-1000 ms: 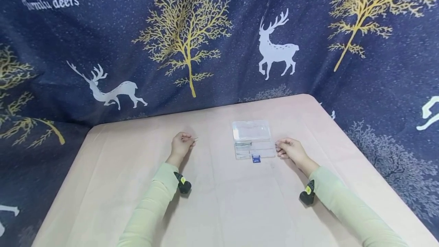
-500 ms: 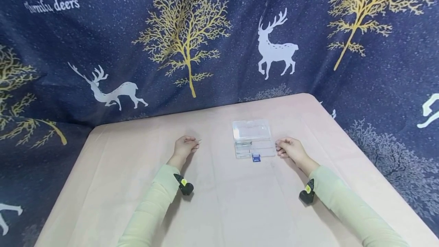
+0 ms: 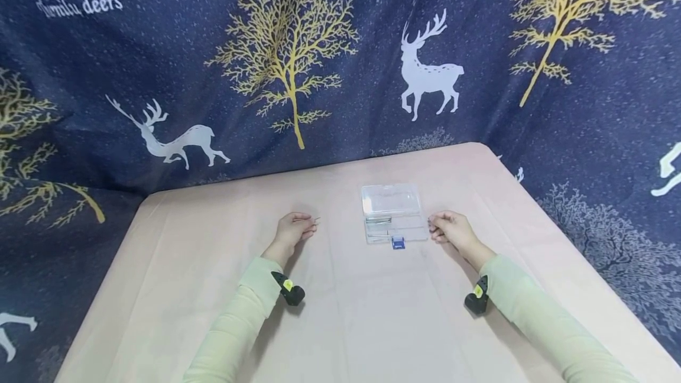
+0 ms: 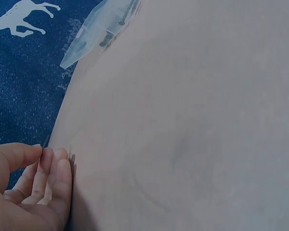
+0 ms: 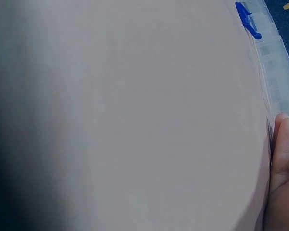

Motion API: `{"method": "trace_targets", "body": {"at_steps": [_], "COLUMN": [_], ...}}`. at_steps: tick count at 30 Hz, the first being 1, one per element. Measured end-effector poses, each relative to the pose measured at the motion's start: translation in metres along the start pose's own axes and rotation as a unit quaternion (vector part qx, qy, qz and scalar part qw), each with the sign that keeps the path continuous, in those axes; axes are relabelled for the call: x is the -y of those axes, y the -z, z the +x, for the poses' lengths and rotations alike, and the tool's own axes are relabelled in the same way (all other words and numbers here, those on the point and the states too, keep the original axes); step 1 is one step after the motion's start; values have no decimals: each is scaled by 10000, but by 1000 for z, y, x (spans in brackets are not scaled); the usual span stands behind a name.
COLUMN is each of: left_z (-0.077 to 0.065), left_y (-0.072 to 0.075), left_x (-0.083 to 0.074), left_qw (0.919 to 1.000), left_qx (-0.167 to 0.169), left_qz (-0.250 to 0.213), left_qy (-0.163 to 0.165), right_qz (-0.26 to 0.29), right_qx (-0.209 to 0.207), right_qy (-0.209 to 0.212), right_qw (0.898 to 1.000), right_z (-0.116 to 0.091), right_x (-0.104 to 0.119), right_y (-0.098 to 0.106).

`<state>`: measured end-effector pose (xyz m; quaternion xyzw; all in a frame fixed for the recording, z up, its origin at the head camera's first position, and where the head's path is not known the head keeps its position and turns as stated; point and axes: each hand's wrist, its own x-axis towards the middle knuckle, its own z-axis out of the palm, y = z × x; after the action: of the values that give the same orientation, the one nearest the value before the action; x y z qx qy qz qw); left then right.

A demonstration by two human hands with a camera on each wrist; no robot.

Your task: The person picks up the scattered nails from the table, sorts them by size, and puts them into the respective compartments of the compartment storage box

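My left hand (image 3: 292, 229) pinches a thin needle-like pin (image 3: 318, 218) between thumb and fingertips, left of the box and apart from it. In the left wrist view the thumb and fingers of that hand (image 4: 33, 183) meet at their tips. A clear plastic box (image 3: 407, 223) lies with its lid raised at the back and a blue latch (image 3: 398, 243) at the front. Several thin metal rods (image 3: 378, 220) lie in its left compartments. My right hand (image 3: 452, 232) grips the box's right edge with bent fingers; its fingertips are partly hidden.
A pale pink cloth covers the table (image 3: 372, 324). Behind and beside it hangs a dark blue curtain (image 3: 351, 117) with printed deer and trees. Black cameras sit on the left wrist (image 3: 289, 289) and right wrist (image 3: 477, 297).
My left hand has moved a little to the right, toward the box, with the pin in its fingers. The right hand and the box have stayed in place.
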<state>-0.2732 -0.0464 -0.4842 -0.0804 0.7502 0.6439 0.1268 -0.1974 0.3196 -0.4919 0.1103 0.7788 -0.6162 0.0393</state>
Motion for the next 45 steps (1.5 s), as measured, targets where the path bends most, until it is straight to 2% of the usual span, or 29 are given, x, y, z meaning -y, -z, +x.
{"method": "trace_targets", "body": {"at_steps": [13,23,34,45], "left_z": [-8,-6,-15,-18], "left_y": [-14,-24,-35,-55], "left_x": [-6,-9,-24,-37], "left_qw": [9978,9975,9976,9975], "left_qx": [310,391,611,685], "left_qz": [-586,-588,-330,-166], "left_qy": [16,25,-30,-96], "right_qz": [12,-30,43,-336], "right_qx": [-51,-45,9,-106], "right_qy": [-48,-18,10,-87], "right_qw": [10000,10000,10000,9993], "right_z": [4,3,0,3], "right_x": [-4,-1,3,-1], "right_y": [1,2,0,1]}}
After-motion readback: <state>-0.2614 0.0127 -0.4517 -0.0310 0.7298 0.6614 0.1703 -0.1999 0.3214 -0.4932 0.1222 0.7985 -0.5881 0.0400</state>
